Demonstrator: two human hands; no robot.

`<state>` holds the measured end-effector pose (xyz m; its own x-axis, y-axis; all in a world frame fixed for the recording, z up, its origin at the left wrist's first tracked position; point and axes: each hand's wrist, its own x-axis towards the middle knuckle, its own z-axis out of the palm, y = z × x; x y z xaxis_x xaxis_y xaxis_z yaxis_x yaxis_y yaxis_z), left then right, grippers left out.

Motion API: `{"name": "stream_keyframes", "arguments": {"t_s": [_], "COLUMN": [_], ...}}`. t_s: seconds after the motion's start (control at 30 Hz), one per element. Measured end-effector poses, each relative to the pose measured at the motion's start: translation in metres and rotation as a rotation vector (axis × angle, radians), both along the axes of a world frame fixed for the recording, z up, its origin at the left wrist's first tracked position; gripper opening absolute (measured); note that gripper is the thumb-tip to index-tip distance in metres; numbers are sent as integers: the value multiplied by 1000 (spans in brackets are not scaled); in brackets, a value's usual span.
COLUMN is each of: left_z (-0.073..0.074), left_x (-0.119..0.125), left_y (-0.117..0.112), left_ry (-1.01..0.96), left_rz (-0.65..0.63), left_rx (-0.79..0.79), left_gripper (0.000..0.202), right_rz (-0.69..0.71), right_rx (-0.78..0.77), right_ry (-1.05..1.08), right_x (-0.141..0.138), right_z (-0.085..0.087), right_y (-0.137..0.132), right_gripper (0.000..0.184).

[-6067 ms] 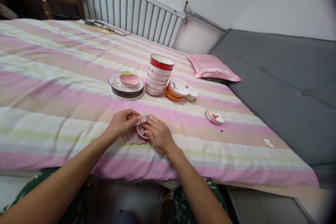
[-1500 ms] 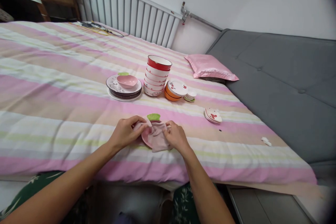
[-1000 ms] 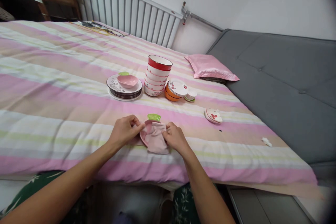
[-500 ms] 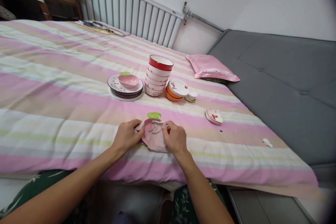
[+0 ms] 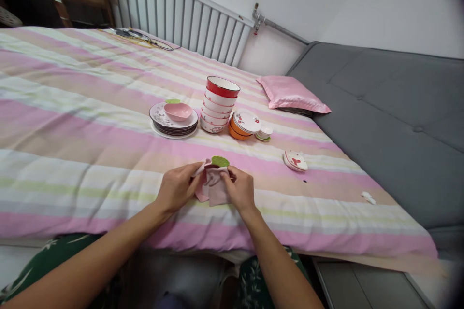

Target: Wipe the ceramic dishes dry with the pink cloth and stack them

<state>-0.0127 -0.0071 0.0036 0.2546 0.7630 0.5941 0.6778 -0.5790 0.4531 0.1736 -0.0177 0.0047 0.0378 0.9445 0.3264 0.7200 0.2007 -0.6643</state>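
**Both hands on a cloth-wrapped dish at the bed's near edge**

The left hand (image 5: 177, 188) and right hand (image 5: 239, 188) meet over a pink cloth (image 5: 213, 189) that covers most of a small pink dish; only its green leaf tab (image 5: 220, 161) shows clearly above the fabric. The left fingers (image 5: 195, 177) are closed on the cloth at the dish's left side, and the right fingers (image 5: 228, 178) pinch the cloth from the right. The bundle sits on the striped quilt (image 5: 90, 154) of the bed, close to its front edge.

Farther back stand a stack of plates (image 5: 174, 128) with another pink dish (image 5: 177, 111) on top, a tower of red-and-white bowls (image 5: 219, 106), and an orange bowl (image 5: 237, 132) carrying a saucer. A small flowered dish (image 5: 296, 160) lies apart to the right, and a pink pillow (image 5: 292, 94) is beyond it.
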Motion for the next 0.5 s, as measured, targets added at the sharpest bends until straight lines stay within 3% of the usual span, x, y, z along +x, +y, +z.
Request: {"name": "stream_keyframes", "arguments": {"t_s": [0.2,0.5], "left_z": [7,14], "left_x": [3,3], "left_y": [-4,-6], "left_ry": [-141,-285], "left_rz": [-46,-90], "left_rx": [-148,-196], "left_gripper": [28,24], "right_rz": [1,48], "right_rx": [-20,36], "right_ry": [-36,-101], "right_x": [-4,-12], "right_z": [-6,0], "right_y": [1,-9], "right_gripper": [19,23]}}
